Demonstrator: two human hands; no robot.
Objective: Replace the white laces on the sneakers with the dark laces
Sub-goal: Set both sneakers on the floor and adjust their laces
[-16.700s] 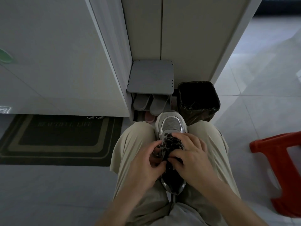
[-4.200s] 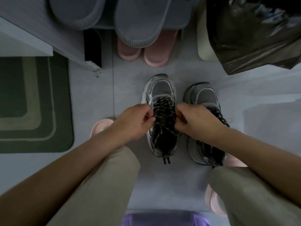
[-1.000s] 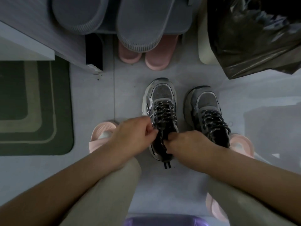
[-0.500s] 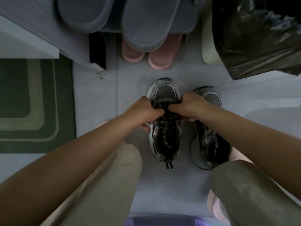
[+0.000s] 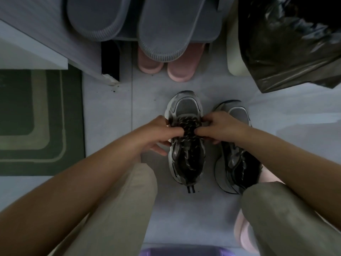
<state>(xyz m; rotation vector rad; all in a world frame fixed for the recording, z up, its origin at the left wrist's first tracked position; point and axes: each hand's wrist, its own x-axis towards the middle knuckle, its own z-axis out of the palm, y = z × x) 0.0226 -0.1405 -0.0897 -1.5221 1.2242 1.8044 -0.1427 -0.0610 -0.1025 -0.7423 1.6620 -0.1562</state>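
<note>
Two sneakers stand side by side on the floor (image 5: 184, 209) between the person's knees, toes pointing away. That placing lets each hand reach down onto the lacing from its own side without lifting a shoe. The left sneaker (image 5: 187, 108) is the one being worked on. The right sneaker (image 5: 238, 163) sits just beside it, partly hidden under the right forearm, and its lacing is dark where it shows. No white lace is in view.

The left hand (image 5: 158, 132) comes in from the outer flank of the left sneaker. Its thumb and forefinger are curled together on the dark lace (image 5: 189, 124) at the rows nearest the toe, and its other fingers are tucked down along the shoe's side. The right hand (image 5: 219, 126) mirrors it from the other flank. Its fingertips pinch the same lace, and its back hides part of the right sneaker's toe. The two pinches nearly meet over the middle of the shoe, with the lace bunched between them.

Gripping from opposite sides looks meant to draw the crossings snug and even, each hand steadying the shoe against the other's pull. From under the fingers the lace runs back towards the heel in crossings. Where its ends lie is too dark to tell. Relacing seems nearly over, with only tidying left.
</note>
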